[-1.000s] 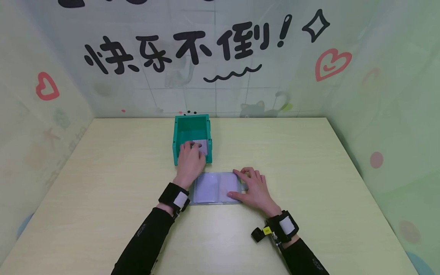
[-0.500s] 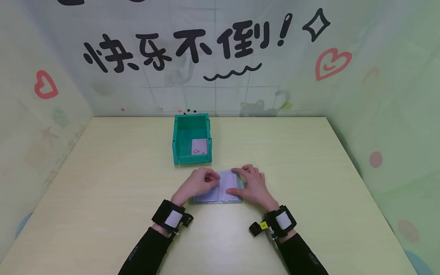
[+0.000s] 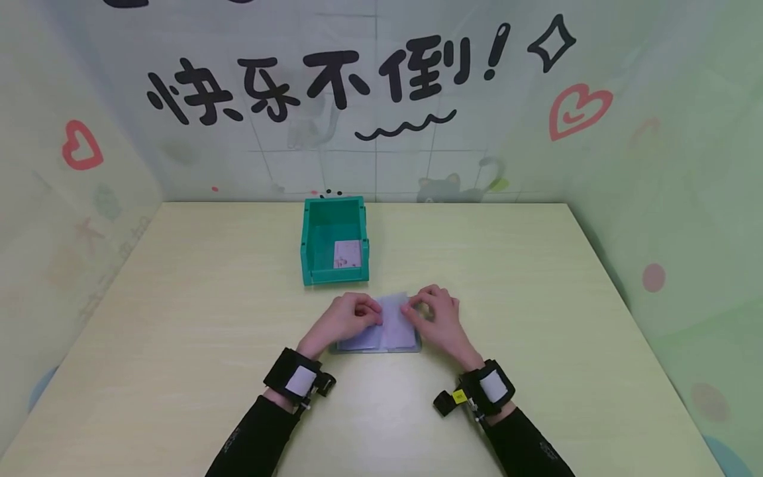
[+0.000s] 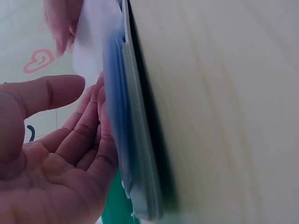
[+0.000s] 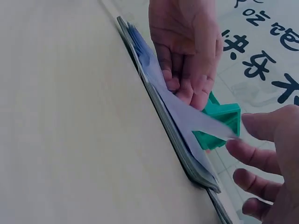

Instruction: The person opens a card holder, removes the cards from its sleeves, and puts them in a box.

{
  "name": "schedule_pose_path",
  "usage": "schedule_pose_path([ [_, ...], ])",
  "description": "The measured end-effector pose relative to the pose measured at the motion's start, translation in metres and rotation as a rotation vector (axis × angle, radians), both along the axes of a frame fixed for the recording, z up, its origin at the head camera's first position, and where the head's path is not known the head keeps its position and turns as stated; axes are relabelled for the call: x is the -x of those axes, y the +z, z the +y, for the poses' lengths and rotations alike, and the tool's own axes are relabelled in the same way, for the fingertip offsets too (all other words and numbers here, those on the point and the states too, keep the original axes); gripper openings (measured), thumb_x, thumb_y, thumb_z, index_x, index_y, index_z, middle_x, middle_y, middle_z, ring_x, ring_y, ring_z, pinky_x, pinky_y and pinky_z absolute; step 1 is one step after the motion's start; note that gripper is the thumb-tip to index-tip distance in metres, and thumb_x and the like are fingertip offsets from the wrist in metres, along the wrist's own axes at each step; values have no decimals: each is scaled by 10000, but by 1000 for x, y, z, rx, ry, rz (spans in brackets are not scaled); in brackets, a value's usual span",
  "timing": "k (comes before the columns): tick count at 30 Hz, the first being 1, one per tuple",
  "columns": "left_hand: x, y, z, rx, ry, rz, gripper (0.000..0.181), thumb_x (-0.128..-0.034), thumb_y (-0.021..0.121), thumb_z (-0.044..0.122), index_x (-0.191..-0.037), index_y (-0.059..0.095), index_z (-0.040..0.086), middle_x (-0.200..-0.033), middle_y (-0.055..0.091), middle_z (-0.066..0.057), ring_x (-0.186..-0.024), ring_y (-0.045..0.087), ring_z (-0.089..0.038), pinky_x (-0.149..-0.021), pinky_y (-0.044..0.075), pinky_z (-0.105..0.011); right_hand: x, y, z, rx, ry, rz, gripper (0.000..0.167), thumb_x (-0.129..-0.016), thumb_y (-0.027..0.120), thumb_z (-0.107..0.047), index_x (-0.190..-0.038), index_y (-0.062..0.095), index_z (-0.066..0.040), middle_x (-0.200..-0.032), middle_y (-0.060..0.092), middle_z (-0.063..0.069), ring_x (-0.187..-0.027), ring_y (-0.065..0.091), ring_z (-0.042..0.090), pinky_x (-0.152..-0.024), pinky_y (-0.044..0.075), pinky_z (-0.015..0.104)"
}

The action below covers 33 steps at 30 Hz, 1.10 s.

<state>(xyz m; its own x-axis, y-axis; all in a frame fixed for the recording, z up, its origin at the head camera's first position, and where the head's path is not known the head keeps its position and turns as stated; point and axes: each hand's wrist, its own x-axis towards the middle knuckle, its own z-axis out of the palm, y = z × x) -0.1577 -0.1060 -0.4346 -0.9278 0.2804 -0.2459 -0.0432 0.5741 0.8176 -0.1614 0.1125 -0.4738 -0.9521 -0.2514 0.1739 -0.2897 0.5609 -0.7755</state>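
Note:
In the head view a small album [image 3: 360, 341] with clear sleeves and lavender pages lies spread on the table. My left hand [image 3: 352, 317] rests on its left half. The left wrist view shows those fingers [image 4: 77, 137] against the pages, the thumb held apart. At the right half my right hand [image 3: 440, 321] holds a lavender page [image 3: 395, 318] by its edge, with the page raised off the album. Its free edge lies between thumb and index finger in the right wrist view, where the page [image 5: 205, 123] slopes up from the album [image 5: 170, 135].
Behind the album stands a green bin [image 3: 334, 275]. A pink printed card [image 3: 347, 254] lies in its near right corner. Printed backdrop walls [image 3: 381, 172] enclose the back and both sides of the pale wooden table [image 3: 507, 265].
My left hand has come from the bin to the album, uncovering the card inside the bin. My right hand has lifted the page that lay flat before.

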Motion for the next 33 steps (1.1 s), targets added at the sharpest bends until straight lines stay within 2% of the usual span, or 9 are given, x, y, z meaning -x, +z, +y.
schedule_pose_path([
  [3,0,-2,-1,-16,-16,30,174,-1002,610,195,-1029,736,78,-887,745,-15,-835,635,-127,-817,507,-300,-9,-1,-3,60,96,64,222,-999,596,-178,-855,710,-53,-934,661,99,-931,554,253,-910,314,387],
  [8,-2,-1,-5,-25,35,65,398,-1046,520,369,-1006,770,61,-903,726,-82,-805,582,-154,-722,442,-266,-20,-3,-10,-1,236,99,324,-1061,456,-166,-1024,766,-79,-932,659,59,-906,519,186,-868,351,340],
  [11,-5,0,-7,-6,84,77,456,-1019,546,450,-1041,785,63,-946,745,-109,-808,573,-166,-683,394,-262,-22,-4,-13,-75,255,120,304,-1047,488,-185,-1147,771,-136,-975,609,29,-947,459,172,-867,294,341],
  [14,-7,2,-11,27,106,124,332,-981,642,356,-1039,795,67,-935,760,-94,-802,588,-160,-668,421,-257,-21,-6,-13,-137,272,149,261,-1012,566,-208,-1176,764,-162,-1001,564,17,-971,427,178,-855,288,338],
  [19,-9,4,-15,113,144,186,173,-902,751,164,-994,776,19,-810,705,-79,-737,567,-165,-642,445,-247,-17,-8,-5,-213,220,183,315,-928,703,-262,-1219,738,-147,-1057,559,22,-1013,440,208,-883,342,377],
  [24,-11,7,-15,234,214,133,435,-870,791,185,-1236,623,20,-801,616,-111,-719,555,-213,-596,421,-267,-11,-9,8,-294,112,155,524,-856,783,-351,-1319,673,-131,-1092,571,38,-1039,467,231,-911,341,415],
  [26,-12,8,-12,286,222,153,539,-854,807,180,-1310,557,36,-886,626,-123,-772,576,-231,-639,485,-304,-9,-9,11,-326,91,127,593,-843,790,-392,-1361,641,-145,-1093,566,31,-1044,464,224,-914,324,413],
  [30,-14,10,-3,328,171,254,482,-851,800,116,-1277,595,26,-1078,626,-154,-932,590,-268,-841,558,-412,-7,-7,13,-331,83,87,649,-832,793,-428,-1391,615,-151,-1072,559,37,-1036,452,228,-911,296,414],
  [33,-14,9,4,269,87,280,306,-884,756,91,-1168,678,6,-1066,652,-130,-931,586,-235,-877,553,-394,-6,-6,12,-323,75,81,668,-818,805,-433,-1389,616,-141,-1056,559,49,-1011,440,232,-905,290,411],
])
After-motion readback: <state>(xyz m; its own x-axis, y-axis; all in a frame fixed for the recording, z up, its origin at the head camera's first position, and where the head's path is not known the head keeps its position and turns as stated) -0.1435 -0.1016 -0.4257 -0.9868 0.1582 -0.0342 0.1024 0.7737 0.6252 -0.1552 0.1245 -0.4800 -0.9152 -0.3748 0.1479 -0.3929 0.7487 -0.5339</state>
